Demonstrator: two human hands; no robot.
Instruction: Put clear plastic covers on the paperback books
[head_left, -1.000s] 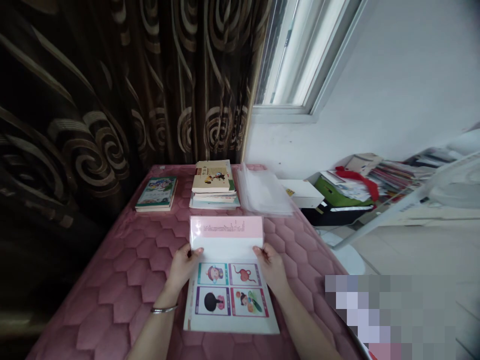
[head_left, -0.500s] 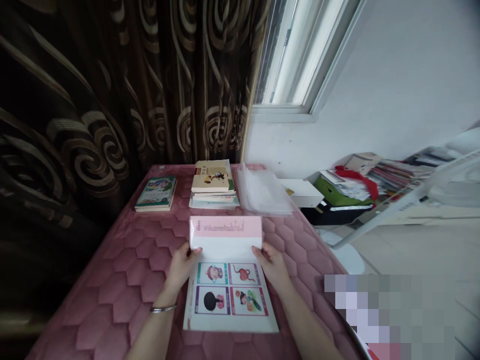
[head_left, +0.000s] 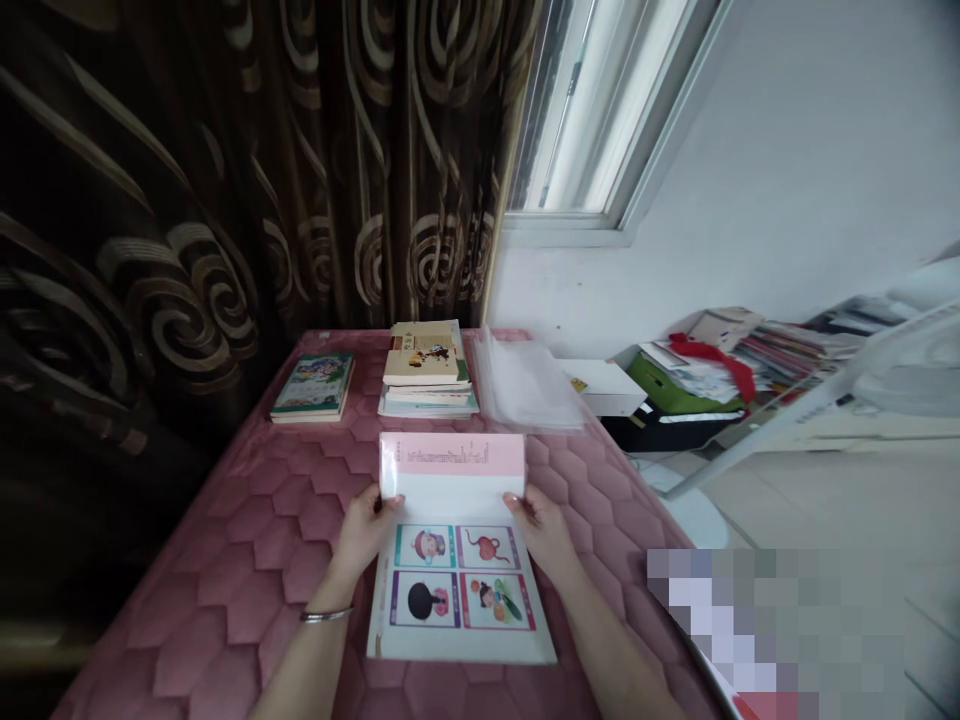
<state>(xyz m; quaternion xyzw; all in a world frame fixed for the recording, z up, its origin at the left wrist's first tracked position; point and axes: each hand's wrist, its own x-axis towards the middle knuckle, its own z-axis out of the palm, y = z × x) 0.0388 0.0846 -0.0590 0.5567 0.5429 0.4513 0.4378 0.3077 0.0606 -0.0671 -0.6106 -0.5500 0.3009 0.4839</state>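
A picture book [head_left: 465,640] lies on the pink quilted surface in front of me, with four-sided cartoon pictures on its lower page. Its upper part, a pink printed panel [head_left: 454,453] above a white band, is tilted up and looks glossy, as if under clear plastic. My left hand [head_left: 367,528] pinches the book's left edge, thumb on top at the white band. On the opposite edge my right hand [head_left: 547,528] grips in the same way, thumb on the page. The fingers under the book are hidden. A metal bangle [head_left: 325,616] circles my left wrist.
Beyond the book sit a stack of books [head_left: 424,365], a green-edged book [head_left: 313,387] and a pile of clear plastic sleeves [head_left: 529,380]. A white box [head_left: 600,385] stands off the right edge, near a stool [head_left: 694,510]. Dark curtains [head_left: 360,160] hang at the back.
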